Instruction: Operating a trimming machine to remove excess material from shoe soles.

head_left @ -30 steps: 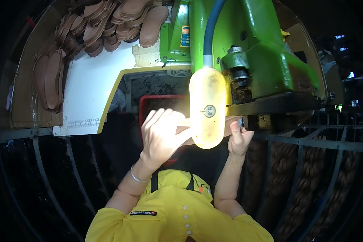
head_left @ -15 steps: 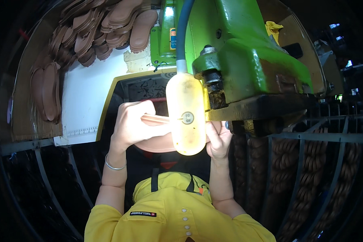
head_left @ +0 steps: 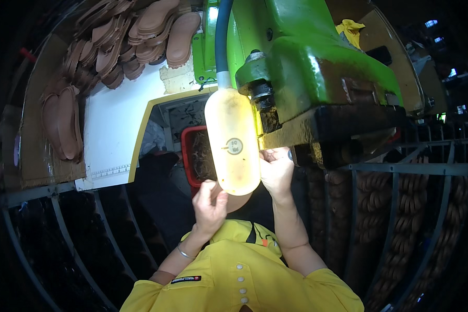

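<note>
Workshop bench, dim, seen from above through a fisheye. Big green machine (head_left: 317,67) fills the top centre, with a pale yellowish translucent guard (head_left: 233,140) hanging off a blue hose (head_left: 222,36) in front of it. White work table (head_left: 114,135) on the left, yellow edging. Brown shoe soles (head_left: 140,26) piled at its far end, more soles (head_left: 62,122) stacked on cardboard at the far left. Red bin (head_left: 188,156) under the table opening, scraps inside. Metal racks (head_left: 400,171) around, right one loaded with dark stacked pieces.

Left hand (head_left: 210,205) is closed, fingers curled round a tan sole piece (head_left: 234,200) that shows only as an edge below the guard. Right hand (head_left: 276,171) is up against the machine's underside, fingers bent; the guard hides what it grips, so cannot tell whether it pinches the same piece or just steadies it. Both hands just beside each other, the piece between them, right at the machine head.

Progress, as a judgement: one sole is at the machine being worked, mid-pass. Many soles on the table look unprocessed, so most of the batch seems left. Finished count cannot be told.
</note>
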Demonstrator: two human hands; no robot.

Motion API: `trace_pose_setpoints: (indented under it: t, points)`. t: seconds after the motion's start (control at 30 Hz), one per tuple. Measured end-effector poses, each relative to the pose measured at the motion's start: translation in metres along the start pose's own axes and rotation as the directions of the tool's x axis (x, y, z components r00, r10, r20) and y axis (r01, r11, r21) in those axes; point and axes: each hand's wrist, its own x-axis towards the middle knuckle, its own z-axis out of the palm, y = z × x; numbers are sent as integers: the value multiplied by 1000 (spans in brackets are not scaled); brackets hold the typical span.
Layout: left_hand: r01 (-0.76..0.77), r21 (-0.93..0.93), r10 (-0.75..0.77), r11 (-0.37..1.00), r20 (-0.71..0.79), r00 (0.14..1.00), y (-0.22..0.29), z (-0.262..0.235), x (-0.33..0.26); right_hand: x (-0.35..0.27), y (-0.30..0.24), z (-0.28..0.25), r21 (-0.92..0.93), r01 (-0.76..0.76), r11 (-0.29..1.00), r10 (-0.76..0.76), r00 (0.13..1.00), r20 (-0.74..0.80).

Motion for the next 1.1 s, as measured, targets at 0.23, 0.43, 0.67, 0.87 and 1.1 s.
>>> trace_pose_setpoints:
  t: [0.23, 0.43, 0.67, 0.87, 1.1]
  points:
    - [-99, -146, 114, 984, 92, 989, -1, 23, 17, -24, -19, -13, -198, -55, 979, 58, 998, 6]
    - [-145, -190, 193, 971, 266, 944, 9, 19, 63, -18, -29, -3, 17, -30, 999, 34, 955, -294]
    - [69, -415, -142, 907, -147, 979, -7, 40, 31, -1, -41, -7, -175, 175, 969, -183, 983, -29]
    - [-263, -461, 176, 847, -224, 959, -37, 20, 83, 19, -76, -90, -518, -18, 855, 42, 998, 35]
    - [-323, -326, 281, 888, -172, 944, -81, -33, 94, 92, -58, -170, 38, 246, 968, -148, 691, -707]
